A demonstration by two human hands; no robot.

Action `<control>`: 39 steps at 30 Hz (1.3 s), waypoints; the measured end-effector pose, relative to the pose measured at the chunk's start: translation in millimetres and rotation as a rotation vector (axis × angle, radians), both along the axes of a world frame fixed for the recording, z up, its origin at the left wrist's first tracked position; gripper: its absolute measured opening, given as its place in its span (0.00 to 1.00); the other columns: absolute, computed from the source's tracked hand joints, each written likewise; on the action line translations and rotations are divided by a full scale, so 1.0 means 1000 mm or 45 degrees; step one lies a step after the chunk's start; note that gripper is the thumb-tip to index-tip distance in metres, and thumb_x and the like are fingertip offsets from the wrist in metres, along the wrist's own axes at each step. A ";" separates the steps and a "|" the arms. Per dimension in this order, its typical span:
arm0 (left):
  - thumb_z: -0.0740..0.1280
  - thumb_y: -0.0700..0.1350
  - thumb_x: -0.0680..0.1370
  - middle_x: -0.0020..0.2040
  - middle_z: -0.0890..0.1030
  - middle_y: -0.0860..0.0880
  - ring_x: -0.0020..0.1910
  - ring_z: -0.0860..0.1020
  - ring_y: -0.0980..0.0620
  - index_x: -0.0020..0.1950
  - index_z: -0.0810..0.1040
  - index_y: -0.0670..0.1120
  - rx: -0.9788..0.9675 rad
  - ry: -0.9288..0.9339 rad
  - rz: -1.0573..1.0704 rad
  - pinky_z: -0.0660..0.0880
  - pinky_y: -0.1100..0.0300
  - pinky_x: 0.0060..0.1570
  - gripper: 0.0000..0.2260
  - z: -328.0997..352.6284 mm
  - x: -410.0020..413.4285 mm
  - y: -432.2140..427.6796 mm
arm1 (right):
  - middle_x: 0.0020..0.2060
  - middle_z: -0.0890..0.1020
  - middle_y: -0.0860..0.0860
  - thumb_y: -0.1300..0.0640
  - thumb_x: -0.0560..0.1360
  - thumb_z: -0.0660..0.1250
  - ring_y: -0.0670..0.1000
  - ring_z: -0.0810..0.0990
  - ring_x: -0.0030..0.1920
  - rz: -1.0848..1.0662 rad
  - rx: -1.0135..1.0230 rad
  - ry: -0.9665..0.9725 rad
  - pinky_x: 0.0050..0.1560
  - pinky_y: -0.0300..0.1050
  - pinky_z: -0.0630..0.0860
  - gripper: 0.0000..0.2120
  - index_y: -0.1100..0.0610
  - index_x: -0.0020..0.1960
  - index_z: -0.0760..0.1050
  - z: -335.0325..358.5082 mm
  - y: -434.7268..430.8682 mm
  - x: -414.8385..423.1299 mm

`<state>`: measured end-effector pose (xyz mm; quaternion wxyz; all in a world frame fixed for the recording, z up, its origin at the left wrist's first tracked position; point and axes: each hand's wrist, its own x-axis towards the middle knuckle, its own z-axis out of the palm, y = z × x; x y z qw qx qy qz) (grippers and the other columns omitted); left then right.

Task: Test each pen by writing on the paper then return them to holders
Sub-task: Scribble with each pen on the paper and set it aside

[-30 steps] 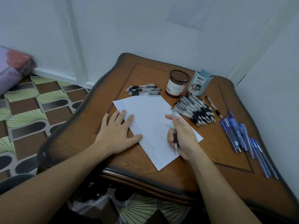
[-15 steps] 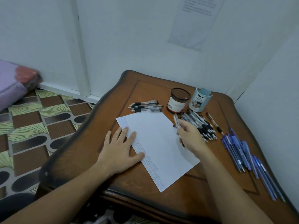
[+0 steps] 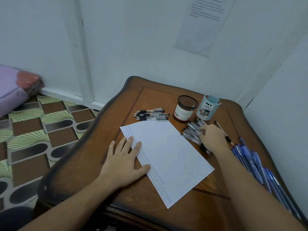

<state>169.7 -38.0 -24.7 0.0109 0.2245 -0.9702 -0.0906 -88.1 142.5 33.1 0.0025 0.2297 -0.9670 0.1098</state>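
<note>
Pen-selection step: left hand (image 3: 124, 161) spread flat on paper (image 3: 166, 155), right hand (image 3: 210, 138) over black pen pile (image 3: 191, 131), grip indiscernible; next move likely needs one pen singled out.

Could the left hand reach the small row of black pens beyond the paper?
Probably yes. The left hand rests flat on the paper, holding nothing; only paper and bare table lie between it and the small row of black pens.

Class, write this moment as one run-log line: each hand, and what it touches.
left hand: flat, fingers on paper | right hand: on black pen pile, grip unclear | mesh holder, blue holder: upright
</note>
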 end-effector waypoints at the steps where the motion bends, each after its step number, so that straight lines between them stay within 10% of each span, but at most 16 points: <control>1: 0.35 0.78 0.65 0.81 0.43 0.50 0.79 0.40 0.50 0.80 0.46 0.58 0.006 0.001 -0.002 0.34 0.44 0.74 0.47 0.000 0.000 0.000 | 0.60 0.79 0.57 0.61 0.79 0.65 0.58 0.77 0.58 -0.004 -0.001 0.061 0.56 0.52 0.76 0.16 0.53 0.65 0.79 0.000 -0.002 0.002; 13: 0.35 0.76 0.66 0.81 0.42 0.50 0.78 0.39 0.49 0.80 0.45 0.58 0.011 -0.014 -0.010 0.34 0.43 0.74 0.44 0.001 0.000 -0.001 | 0.66 0.74 0.60 0.70 0.78 0.60 0.59 0.72 0.66 0.459 -0.231 -0.190 0.65 0.45 0.65 0.22 0.61 0.71 0.73 -0.021 -0.113 0.012; 23: 0.36 0.75 0.66 0.81 0.42 0.49 0.79 0.40 0.49 0.80 0.45 0.57 0.013 -0.021 -0.018 0.36 0.42 0.74 0.44 0.001 0.001 -0.003 | 0.49 0.79 0.49 0.65 0.78 0.65 0.49 0.76 0.50 0.406 -0.349 -0.211 0.46 0.36 0.69 0.11 0.60 0.58 0.80 -0.013 -0.107 0.008; 34: 0.34 0.76 0.64 0.81 0.44 0.49 0.79 0.41 0.49 0.80 0.46 0.57 0.008 -0.043 -0.009 0.36 0.43 0.75 0.47 0.005 0.000 0.000 | 0.41 0.84 0.53 0.54 0.85 0.57 0.54 0.84 0.42 -0.027 -1.827 -1.071 0.46 0.52 0.80 0.03 0.51 0.53 0.67 0.046 -0.050 0.057; 39: 0.35 0.77 0.64 0.81 0.45 0.49 0.79 0.42 0.49 0.80 0.48 0.57 0.011 -0.028 -0.007 0.37 0.43 0.75 0.47 0.004 0.000 0.000 | 0.28 0.67 0.50 0.51 0.86 0.52 0.46 0.59 0.23 0.098 -1.893 -1.241 0.24 0.35 0.58 0.09 0.43 0.62 0.68 0.037 -0.024 0.092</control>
